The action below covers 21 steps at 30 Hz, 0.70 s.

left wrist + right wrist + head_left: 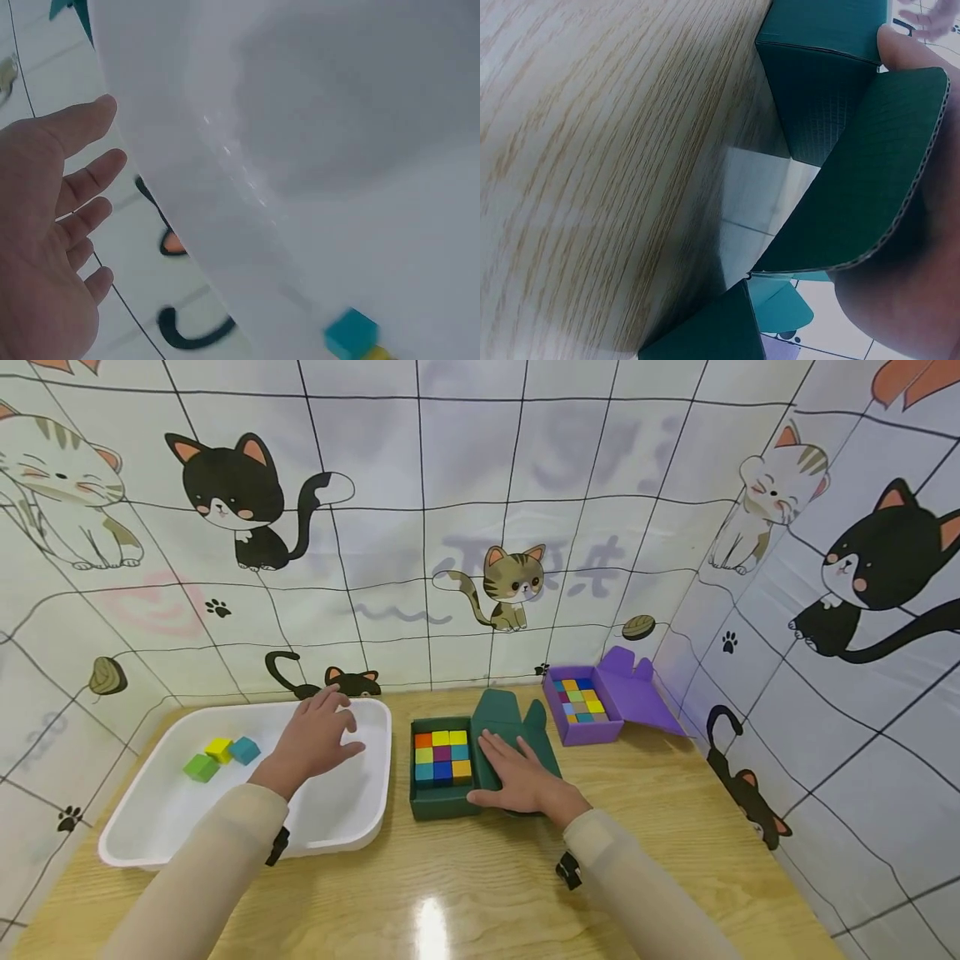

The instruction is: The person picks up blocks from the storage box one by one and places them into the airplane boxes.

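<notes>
My left hand (311, 739) hovers over the right part of a white plastic tub (378, 760), its fingers loosely spread and holding nothing. Green, yellow and blue cubes (201, 767) lie on the tub's left side. In the left wrist view the same hand (45, 255) is beside the tub's rim (150, 135). My right hand (525, 781) rests flat on the folded-back lid (498, 708) of a dark green cardboard box (446, 808), thumb at the box's right edge. Rows of coloured cubes (442, 752) fill that box. A green flap (855, 180) partly hides the right hand in its wrist view.
Behind and right of the green box stands an open purple box (592, 733) with coloured cubes inside, its lid (637, 693) folded out to the right. All of it sits on a wooden table (480, 893). A cat-patterned wall covering (390, 543) closes off the back and sides.
</notes>
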Tool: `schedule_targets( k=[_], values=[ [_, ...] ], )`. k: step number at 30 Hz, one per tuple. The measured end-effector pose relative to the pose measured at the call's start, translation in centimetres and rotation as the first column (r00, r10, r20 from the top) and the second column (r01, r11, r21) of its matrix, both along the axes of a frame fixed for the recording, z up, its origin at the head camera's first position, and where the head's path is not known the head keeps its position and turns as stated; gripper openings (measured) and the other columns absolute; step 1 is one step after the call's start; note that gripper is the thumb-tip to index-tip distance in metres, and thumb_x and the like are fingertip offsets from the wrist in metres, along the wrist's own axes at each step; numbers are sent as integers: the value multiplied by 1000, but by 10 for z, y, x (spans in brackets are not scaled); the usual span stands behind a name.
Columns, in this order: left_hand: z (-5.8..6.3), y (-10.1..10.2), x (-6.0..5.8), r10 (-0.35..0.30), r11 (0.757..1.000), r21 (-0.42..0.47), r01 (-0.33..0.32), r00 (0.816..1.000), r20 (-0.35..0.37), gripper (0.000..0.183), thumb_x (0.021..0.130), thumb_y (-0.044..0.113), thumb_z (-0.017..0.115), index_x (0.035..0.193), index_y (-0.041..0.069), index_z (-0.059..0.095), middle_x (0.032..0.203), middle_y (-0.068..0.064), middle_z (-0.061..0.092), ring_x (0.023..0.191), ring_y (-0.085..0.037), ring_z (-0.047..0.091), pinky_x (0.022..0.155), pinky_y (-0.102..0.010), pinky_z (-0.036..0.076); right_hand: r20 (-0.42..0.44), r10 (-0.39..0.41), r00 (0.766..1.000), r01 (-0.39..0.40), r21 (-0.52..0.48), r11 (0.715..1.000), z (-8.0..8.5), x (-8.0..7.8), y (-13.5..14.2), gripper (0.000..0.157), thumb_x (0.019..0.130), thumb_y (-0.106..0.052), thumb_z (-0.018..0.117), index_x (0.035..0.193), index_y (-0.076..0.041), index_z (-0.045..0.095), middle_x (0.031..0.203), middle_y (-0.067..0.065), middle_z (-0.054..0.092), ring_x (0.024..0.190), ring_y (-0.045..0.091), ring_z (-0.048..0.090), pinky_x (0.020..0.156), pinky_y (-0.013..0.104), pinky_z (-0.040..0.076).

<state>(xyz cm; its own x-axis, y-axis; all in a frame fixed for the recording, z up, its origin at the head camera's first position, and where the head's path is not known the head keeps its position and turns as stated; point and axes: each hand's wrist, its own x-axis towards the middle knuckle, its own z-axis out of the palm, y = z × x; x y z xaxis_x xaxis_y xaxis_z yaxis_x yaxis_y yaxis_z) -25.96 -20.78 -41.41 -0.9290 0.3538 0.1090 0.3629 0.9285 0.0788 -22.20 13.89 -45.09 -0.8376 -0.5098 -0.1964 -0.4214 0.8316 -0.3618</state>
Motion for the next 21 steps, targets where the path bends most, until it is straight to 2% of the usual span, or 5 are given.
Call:
schedule_targets(
  k=[5, 9, 13, 17, 21],
  values=[
    [1, -48, 9, 97, 995, 3, -97, 995, 19, 27, 84, 32, 73, 96, 9, 71, 132, -23, 50, 141, -47, 23, 112, -66, 25, -4, 4, 1000, -4, -8, 1000, 0, 0, 1, 93, 91, -63, 51, 157, -13, 11, 166, 5, 7, 154, 25, 10, 122, 58, 1],
    [4, -90, 17, 161, 987, 17, -161, 987, 24, 28, 84, 30, 71, 97, 5, 71, 130, -28, 47, 135, -52, 25, 106, -69, 26, -11, 4, 1000, -4, -7, 1000, 2, 0, 1, 93, 91, -63, 51, 157, -12, 12, 166, 5, 9, 153, 26, 11, 122, 58, 1],
    [1, -125, 22, 218, 975, 38, -219, 975, 42, 30, 84, 28, 70, 97, 1, 70, 127, -32, 45, 130, -55, 25, 102, -73, 25, -13, 3, 1000, -3, -5, 1000, 4, 1, 2, 93, 91, -64, 51, 157, -12, 11, 166, 5, 8, 153, 25, 10, 122, 58, 1],
    [-4, -144, 23, 251, 966, 48, -254, 966, 65, 34, 82, 29, 71, 98, -1, 69, 125, -33, 46, 126, -56, 26, 99, -75, 25, -14, -2, 1000, 2, -8, 1000, 4, 2, 2, 93, 91, -63, 52, 157, -11, 12, 166, 6, 9, 153, 26, 11, 122, 58, 1],
    [-10, -148, 22, 260, 963, 45, -265, 961, 92, 37, 82, 29, 71, 101, -3, 69, 124, -35, 46, 123, -56, 27, 98, -75, 26, -15, 14, 1000, -15, -16, 1000, 3, 1, 2, 93, 91, -63, 52, 157, -10, 12, 165, 8, 10, 153, 27, 12, 122, 60, 3]
  ],
)
